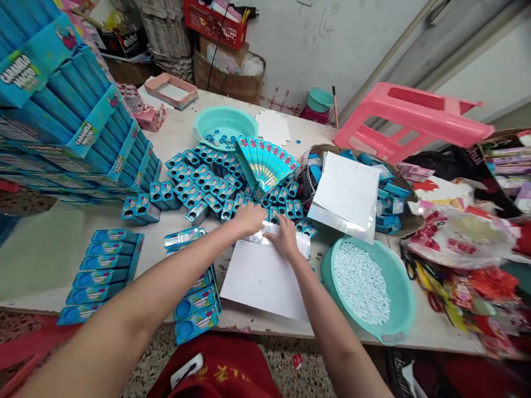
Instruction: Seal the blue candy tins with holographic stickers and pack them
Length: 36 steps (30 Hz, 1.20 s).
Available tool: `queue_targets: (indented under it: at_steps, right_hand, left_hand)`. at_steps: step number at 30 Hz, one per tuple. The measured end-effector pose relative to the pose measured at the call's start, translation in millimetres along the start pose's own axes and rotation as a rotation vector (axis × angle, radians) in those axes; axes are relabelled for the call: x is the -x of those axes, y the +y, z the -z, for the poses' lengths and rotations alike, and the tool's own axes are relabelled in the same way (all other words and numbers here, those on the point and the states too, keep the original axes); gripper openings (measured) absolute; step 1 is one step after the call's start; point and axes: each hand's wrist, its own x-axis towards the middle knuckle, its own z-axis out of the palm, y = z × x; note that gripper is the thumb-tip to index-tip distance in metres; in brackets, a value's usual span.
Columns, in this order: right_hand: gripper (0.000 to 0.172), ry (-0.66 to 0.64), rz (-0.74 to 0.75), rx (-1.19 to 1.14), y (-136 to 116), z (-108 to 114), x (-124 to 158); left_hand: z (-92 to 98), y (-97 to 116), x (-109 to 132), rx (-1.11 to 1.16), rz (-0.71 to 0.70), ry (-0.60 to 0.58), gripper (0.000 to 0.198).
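A white sheet with a silvery strip (265, 276) lies near the table's front edge, beneath both hands. My left hand (249, 219) is at the sheet's far edge, its fingers curled together; what they hold, if anything, is too small to make out. Just right of it, my right hand (283, 237) rests on the silvery strip with thumb and fingers apart. Beyond the hands stand many small blue boxes with round holes (203, 185). A fan of flat blue cards (267, 163) lies on top of them.
Stacked blue display boxes (83, 127) rise at the left. At the right are a green basin of white pellets (409, 298), a carton of blue packs topped by white sheets (346, 190), and scissors (410, 265). Another green basin (226, 119) and a pink stool (415, 119) stand farther back.
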Motion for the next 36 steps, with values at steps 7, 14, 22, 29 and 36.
queue_targets:
  at_steps: [7,14,22,29,36]
  right_hand:
    - [0.041,0.121,0.132,-0.001,8,-10,10]
    - [0.028,0.157,0.210,-0.006,1,-9,14]
    - [0.017,0.162,0.132,-0.144,-3,-4,12]
    - [0.011,0.089,0.078,-0.172,-22,43,16]
    - [0.009,0.200,-0.024,-0.461,-74,133,29]
  left_hand:
    - [-51.3,9,-45,-0.045,0.154,0.002,0.025]
    - [-62.0,-2,-53,-0.070,0.152,0.024,0.018]
    - [-64.1,-7,-49,-0.030,0.119,0.028,0.021]
    - [-65.2,-9,-50,0.037,0.119,0.017,0.023]
    - [-16.8,4,-14,0.314,0.035,0.086,0.025]
